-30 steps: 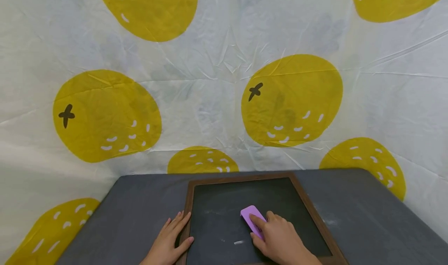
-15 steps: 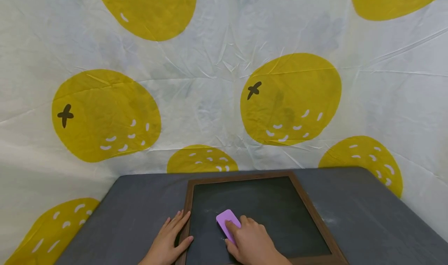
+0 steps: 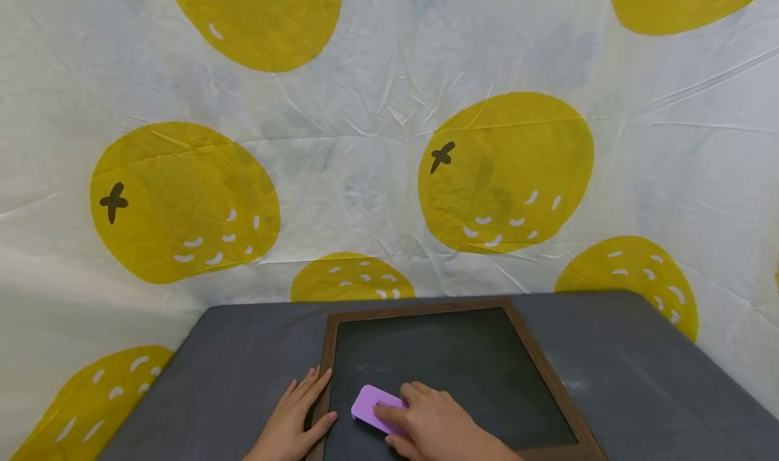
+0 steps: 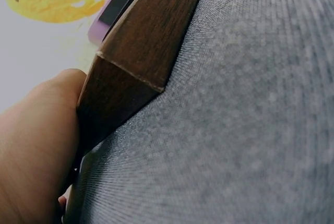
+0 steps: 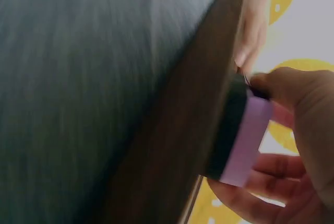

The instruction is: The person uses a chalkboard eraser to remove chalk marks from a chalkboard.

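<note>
A chalkboard [image 3: 450, 359] with a brown wooden frame lies in the middle of the head view. My right hand [image 3: 441, 424] grips a purple chalkboard eraser [image 3: 367, 403] on the board's lower left part, index finger laid along its top. In the right wrist view the eraser [image 5: 249, 140] shows a dark felt side between thumb and fingers. My left hand [image 3: 293, 420] rests on the left side of the frame, fingers extended and spread. Its thumb side touches the frame [image 4: 141, 36] in the left wrist view. The board's near edge is partly hidden by the right hand.
The board lies on a table with a dark grey cloth [image 3: 639, 373]. A pale whitish smudge [image 3: 574, 383] marks the cloth right of the board. Behind hangs a white curtain [image 3: 353, 197] printed with big yellow fruit.
My right hand has swept the eraser leftward and nearer across the board, turning it more sideways. A white chalk mark seen earlier no longer shows. The left hand has stayed put.
</note>
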A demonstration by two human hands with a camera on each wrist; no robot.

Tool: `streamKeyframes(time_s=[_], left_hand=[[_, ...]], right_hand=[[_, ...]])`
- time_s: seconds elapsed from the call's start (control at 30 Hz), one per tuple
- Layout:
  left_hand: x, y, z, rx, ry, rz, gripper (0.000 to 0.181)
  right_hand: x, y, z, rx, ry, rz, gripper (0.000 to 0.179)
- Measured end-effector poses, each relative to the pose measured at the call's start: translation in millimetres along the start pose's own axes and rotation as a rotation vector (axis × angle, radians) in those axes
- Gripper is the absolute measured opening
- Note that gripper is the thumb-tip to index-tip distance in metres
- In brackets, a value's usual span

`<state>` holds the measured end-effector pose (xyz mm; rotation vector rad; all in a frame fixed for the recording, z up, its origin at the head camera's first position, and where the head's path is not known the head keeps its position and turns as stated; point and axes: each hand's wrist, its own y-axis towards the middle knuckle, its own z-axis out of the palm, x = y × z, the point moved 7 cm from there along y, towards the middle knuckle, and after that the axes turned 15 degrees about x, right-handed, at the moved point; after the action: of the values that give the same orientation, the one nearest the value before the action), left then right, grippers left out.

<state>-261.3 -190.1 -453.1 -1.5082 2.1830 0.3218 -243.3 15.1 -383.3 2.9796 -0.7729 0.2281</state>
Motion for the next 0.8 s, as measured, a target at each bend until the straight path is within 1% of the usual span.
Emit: streamKeyframes(time_s=[0.03, 0.13, 0.23, 0.37, 0.6, 0.8], left_hand=[[0.2, 0.1, 0.2, 0.003, 0.0, -0.003, 0.066], [0.4, 1.0, 0.2, 0.019, -0.008, -0.013, 0.067], [1.0, 2.1, 0.6, 0.04, -0.023, -0.023, 0.068], [2.4, 4.4, 0.5, 0.054, -0.028, -0.023, 0.068], [5.4, 7.6, -0.5, 0.07, -0.036, -0.015, 0.068], [6.8, 8.3, -1.5, 0.078, -0.033, -0.015, 0.068]], right_hand=[[-2.3, -2.8, -1.4, 0.004, 0.009, -0.041, 0.03], [-9.9, -12.0, -6.4, -0.033, -0.001, -0.14, 0.031], [-18.0, -20.3, -10.3, -0.057, -0.005, -0.18, 0.034], [-29.6, -31.6, -13.6, -0.078, -0.016, -0.17, 0.037], [-50.4, -54.5, -17.8, -0.164, -0.029, -0.158, 0.043], [-69.0, -75.7, -21.0, -0.202, -0.038, -0.132, 0.043]])
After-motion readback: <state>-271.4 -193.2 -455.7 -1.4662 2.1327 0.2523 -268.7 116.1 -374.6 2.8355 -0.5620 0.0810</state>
